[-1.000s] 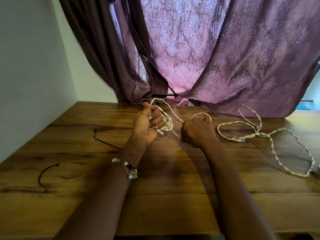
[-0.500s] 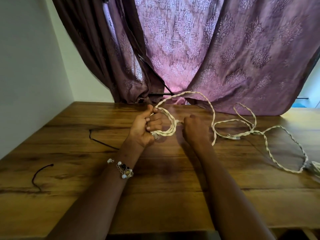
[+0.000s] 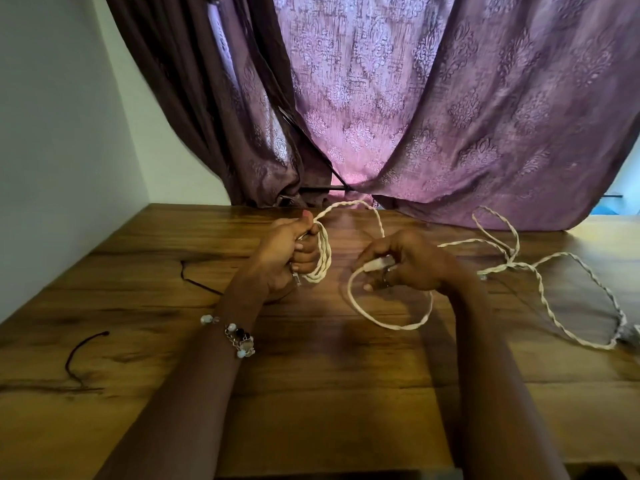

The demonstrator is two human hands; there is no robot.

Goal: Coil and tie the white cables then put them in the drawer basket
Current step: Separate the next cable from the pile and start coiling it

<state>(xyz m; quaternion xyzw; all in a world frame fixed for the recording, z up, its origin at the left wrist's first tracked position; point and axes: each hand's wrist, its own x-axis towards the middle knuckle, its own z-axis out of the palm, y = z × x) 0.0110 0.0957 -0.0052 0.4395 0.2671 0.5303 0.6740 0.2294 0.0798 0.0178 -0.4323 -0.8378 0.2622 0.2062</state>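
While my left hand (image 3: pixel 294 252) grips the coiled white cable (image 3: pixel 322 258), my right hand (image 3: pixel 401 265) has dropped from the coil and now pinches its plug end, loop hanging below; last wrap next. Second cable (image 3: pixel 540 289) right of it, untouched.
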